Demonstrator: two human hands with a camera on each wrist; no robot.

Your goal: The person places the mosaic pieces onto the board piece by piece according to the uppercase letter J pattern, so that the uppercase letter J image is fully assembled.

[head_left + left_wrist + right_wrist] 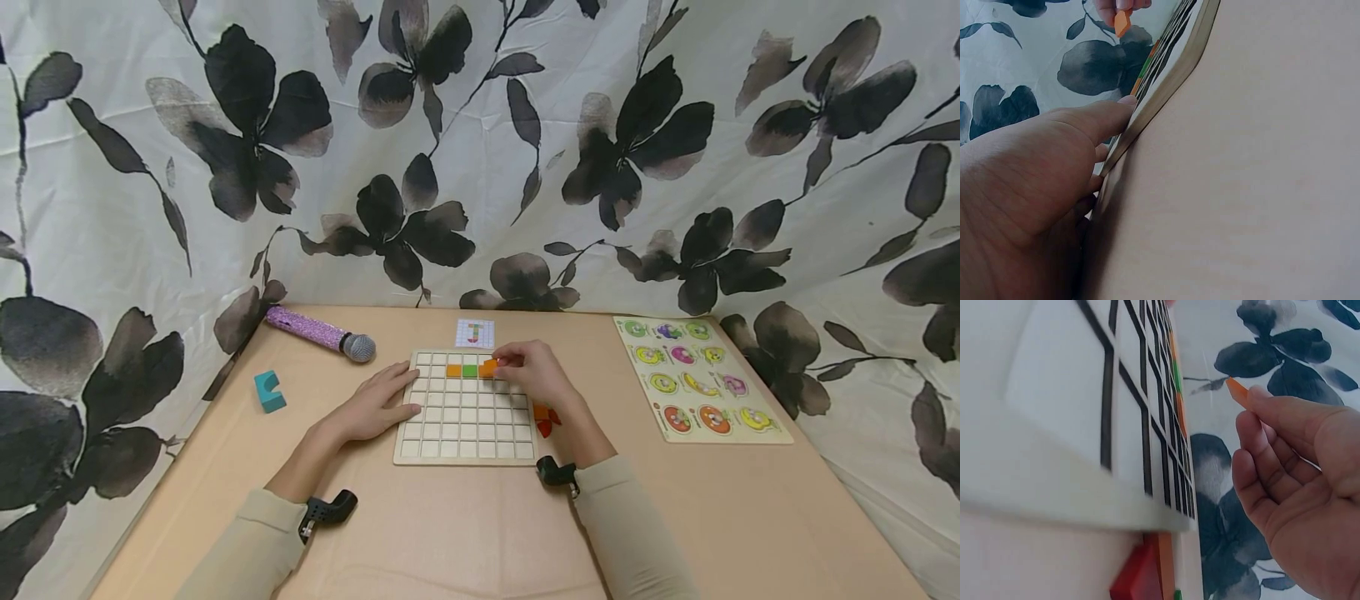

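Note:
A pale square-grid board [465, 460] lies on the table. Along an upper row sit an orange tile [454, 371] and a green tile [470, 371], with more orange to their right. My right hand [536, 375] pinches a small orange tile [1238, 392] between thumb and index finger, held up over the upper right of the board. Fingers of my left hand [375, 404] rest fairly straight along the board's left edge, the thumb touching its side. Orange and red pieces [546, 421] lie beside the board's right edge, partly hidden by my right wrist.
A small pattern card [475, 333] lies behind the board. To the left are a purple glittery microphone [315, 331] and a teal block [268, 392]. A fruit picture sheet [697, 379] occupies the right side. Floral cloth [525, 150] hangs behind the table [420, 533].

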